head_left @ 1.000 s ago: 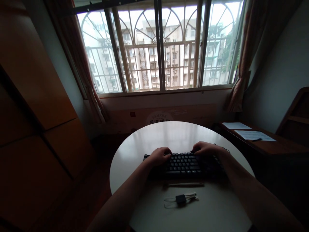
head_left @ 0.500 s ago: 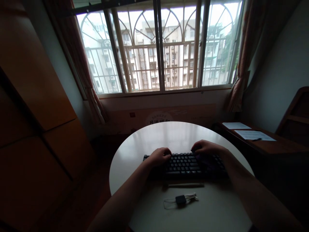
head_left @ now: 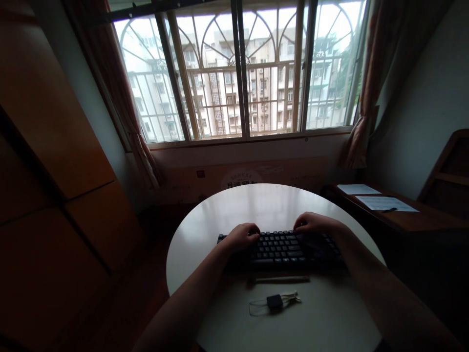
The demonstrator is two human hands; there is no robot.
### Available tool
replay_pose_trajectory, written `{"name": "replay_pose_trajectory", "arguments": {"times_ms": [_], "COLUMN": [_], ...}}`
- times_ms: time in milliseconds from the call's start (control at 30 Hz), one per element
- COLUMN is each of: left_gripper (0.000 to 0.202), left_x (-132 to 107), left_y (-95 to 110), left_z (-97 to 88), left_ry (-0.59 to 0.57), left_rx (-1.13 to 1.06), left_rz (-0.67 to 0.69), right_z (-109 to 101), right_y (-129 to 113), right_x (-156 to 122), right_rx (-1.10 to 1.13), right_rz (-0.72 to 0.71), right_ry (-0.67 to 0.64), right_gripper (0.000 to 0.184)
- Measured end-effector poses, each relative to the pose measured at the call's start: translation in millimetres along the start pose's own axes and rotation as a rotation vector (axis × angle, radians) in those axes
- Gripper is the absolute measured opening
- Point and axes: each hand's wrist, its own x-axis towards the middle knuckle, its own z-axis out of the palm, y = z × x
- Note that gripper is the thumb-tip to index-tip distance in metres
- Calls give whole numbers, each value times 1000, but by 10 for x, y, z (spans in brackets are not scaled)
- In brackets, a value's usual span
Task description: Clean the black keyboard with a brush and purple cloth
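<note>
A black keyboard [head_left: 278, 249] lies across the white round table. My left hand [head_left: 244, 235] rests on its left part, with the fingers curled over the far edge, closed on it. Over the right part, my right hand [head_left: 317, 224] is bent down with its fingers pressed together. Beneath that hand hangs a dark purplish cloth-like piece [head_left: 311, 243], seemingly pinched in the fingers and covering some keys; its outline is hard to make out in the shade. Nearer to me lie a thin stick-like brush or rod [head_left: 282, 280] and a wire puller with a dark block [head_left: 274, 302].
The round white table [head_left: 198, 230] stands below a barred window [head_left: 271, 100]. At the right, a brown side table [head_left: 436, 217] holds sheets of paper [head_left: 386, 203] and a dark pen [head_left: 389, 210]. A wooden cabinet [head_left: 54, 127] stands on the left.
My right hand's fingertips have shifted slightly right along the keyboard's far edge, and the dark tip that stuck out past them no longer shows. My left hand stays put.
</note>
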Motion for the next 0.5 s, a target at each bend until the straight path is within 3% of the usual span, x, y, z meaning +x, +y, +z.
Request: {"name": "replay_pose_trajectory", "arguments": {"times_ms": [133, 500], "left_gripper": [26, 26], "left_x": [6, 6], "left_y": [-13, -8], "left_z": [10, 16], "left_ry": [12, 9], "left_rx": [5, 6], "left_rz": [27, 8], "right_z": [-21, -17], "right_y": [-24, -168], "right_x": [-41, -33], "right_rx": [-11, -121], "right_rz": [36, 46], "right_ry": [-79, 18], "right_gripper": [35, 25]}}
